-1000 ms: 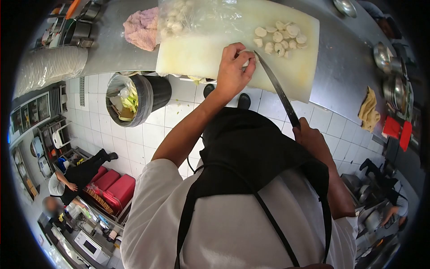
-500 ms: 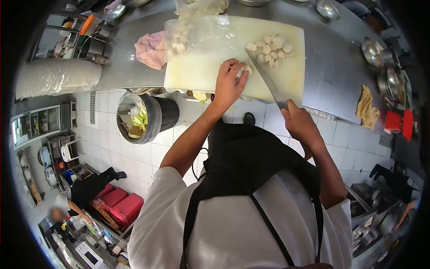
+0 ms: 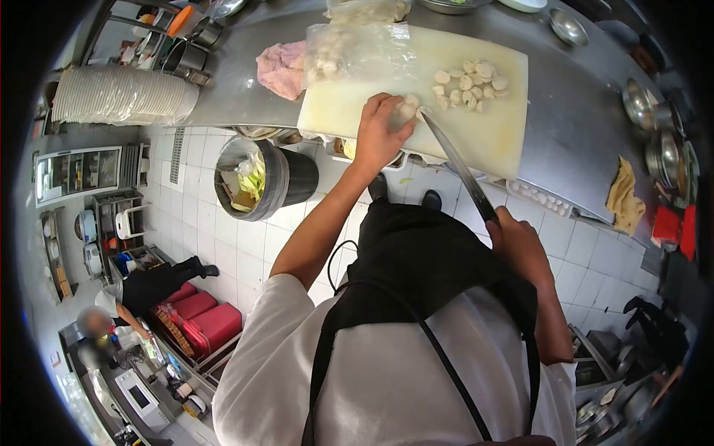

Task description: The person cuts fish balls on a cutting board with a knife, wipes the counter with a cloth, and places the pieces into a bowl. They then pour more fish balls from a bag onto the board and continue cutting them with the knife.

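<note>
R grip (image 3: 518, 241) is wrapped round long steel knife (image 3: 461, 168); L grip (image 3: 382, 137) pinches pale round piece (image 3: 408, 108) nr surface's (image 3: 569, 145) front edge. If piece rolls, knife cd nick L grip.

Off-wht pcs (image 3: 486, 70), pale yel. board (image 3: 327, 113), slvr-gry knife blade (image 3: 460, 165), pink cloth (image 3: 282, 70), yel.-brn rag (image 3: 625, 197), blk apron (image 3: 428, 279), wht gridded floor (image 3: 199, 223)
</note>
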The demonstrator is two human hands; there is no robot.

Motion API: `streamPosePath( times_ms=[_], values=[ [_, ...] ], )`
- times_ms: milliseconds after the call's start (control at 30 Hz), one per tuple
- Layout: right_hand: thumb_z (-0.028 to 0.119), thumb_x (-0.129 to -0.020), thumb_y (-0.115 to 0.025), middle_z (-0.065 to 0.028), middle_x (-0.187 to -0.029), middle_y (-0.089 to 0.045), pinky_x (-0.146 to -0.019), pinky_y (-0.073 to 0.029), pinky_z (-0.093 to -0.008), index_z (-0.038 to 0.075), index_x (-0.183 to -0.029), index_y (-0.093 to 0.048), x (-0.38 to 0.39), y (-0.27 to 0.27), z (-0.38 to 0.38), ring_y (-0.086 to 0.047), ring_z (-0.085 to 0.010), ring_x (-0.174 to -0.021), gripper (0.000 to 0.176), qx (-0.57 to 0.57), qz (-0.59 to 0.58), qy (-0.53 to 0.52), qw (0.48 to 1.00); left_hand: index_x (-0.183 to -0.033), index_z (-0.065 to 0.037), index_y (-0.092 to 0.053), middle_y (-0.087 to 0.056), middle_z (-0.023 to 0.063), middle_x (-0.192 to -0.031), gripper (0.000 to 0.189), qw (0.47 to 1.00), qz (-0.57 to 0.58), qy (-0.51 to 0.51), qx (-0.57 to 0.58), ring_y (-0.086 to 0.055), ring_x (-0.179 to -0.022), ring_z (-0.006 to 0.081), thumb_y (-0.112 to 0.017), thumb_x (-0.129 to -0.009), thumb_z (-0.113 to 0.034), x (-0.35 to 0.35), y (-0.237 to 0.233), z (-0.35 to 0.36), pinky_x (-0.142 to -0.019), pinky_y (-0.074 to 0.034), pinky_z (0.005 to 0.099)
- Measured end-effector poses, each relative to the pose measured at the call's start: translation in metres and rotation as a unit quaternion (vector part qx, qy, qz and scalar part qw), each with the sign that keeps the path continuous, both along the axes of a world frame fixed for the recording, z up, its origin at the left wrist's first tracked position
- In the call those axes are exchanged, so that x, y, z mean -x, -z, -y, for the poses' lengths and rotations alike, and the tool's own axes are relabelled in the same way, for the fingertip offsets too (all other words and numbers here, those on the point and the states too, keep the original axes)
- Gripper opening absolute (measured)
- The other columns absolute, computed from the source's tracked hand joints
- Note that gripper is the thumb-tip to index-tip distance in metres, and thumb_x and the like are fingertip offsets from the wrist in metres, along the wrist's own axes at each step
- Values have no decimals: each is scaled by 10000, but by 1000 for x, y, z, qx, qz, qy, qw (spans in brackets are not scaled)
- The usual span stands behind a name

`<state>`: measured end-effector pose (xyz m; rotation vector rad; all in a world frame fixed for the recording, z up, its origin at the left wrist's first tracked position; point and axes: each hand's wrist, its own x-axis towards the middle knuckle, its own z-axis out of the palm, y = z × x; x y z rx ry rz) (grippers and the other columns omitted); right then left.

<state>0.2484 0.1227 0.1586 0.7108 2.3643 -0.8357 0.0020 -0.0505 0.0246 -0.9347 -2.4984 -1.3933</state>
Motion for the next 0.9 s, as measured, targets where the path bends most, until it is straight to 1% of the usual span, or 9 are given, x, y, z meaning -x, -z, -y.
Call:
streamPosePath(
  times_ms=[67,167,267,367,400,500,667,900],
  values=[
    [253,-1020,-503,-298,-853,-669,-821,-479,-583,41,-1066,-549,-4,0,-2,-639,-514,-875,222,1,4,-17,1000,-1116,-33,-691,-622,169,-1188,377,1000,3,3,12,-619,-1059,360,-790,-760,-109,5,6,0,-943,-517,427],
    [248,-1019,-499,-301,-858,-669,-824,-481,-586,37,-1067,-553,-7,10,-4,-639,-516,-873,223,0,-17,-33,999,-1087,-32,-694,-611,169,-1199,358,1000,19,13,9,-612,-1075,358,-782,-746,-98,13,8,-3,-932,-522,427],
    [242,-1020,-492,-307,-860,-667,-820,-483,-591,34,-1063,-557,-4,24,-6,-638,-521,-873,223,-9,-51,-22,998,-1127,-47,-696,-623,127,-1203,362,999,-21,5,42,-661,-1025,292,-796,-783,-104,21,8,-3,-846,-581,371],
    [242,-1023,-487,-308,-855,-664,-815,-482,-596,29,-1053,-560,1,32,-11,-633,-528,-874,228,-23,-74,5,997,-1071,-33,-703,-610,159,-1171,340,1000,16,22,-3,-620,-1051,343,-780,-745,-94,15,5,-7,-910,-528,409],
    [243,-1023,-486,-308,-853,-663,-813,-480,-598,26,-1049,-561,3,33,-12,-632,-530,-875,230,-28,-81,13,996,-1073,-33,-703,-609,157,-1171,343,1000,14,22,0,-619,-1053,342,-782,-746,-97,15,8,-8,-911,-528,409],
    [256,-1027,-480,-304,-850,-663,-809,-473,-605,22,-1040,-559,9,27,-10,-630,-526,-877,247,-18,-75,23,997,-1078,-33,-703,-605,153,-1177,346,1000,14,27,3,-617,-1061,340,-788,-752,-107,13,14,-10,-915,-527,409],
    [277,-1032,-467,-296,-840,-661,-800,-460,-604,20,-1026,-551,11,11,-6,-627,-517,-873,270,-15,-76,3,997,-1072,-36,-709,-598,151,-1184,320,999,21,30,-11,-615,-1069,337,-780,-770,-115,4,11,-9,-928,-524,408],
    [278,-1031,-464,-290,-838,-659,-804,-457,-594,30,-1017,-546,17,0,-2,-624,-516,-878,261,-24,-69,-9,997,-1048,-32,-716,-595,147,-1162,285,999,7,35,-25,-613,-1037,324,-759,-775,-103,8,14,-9,-898,-525,397]
  ],
)
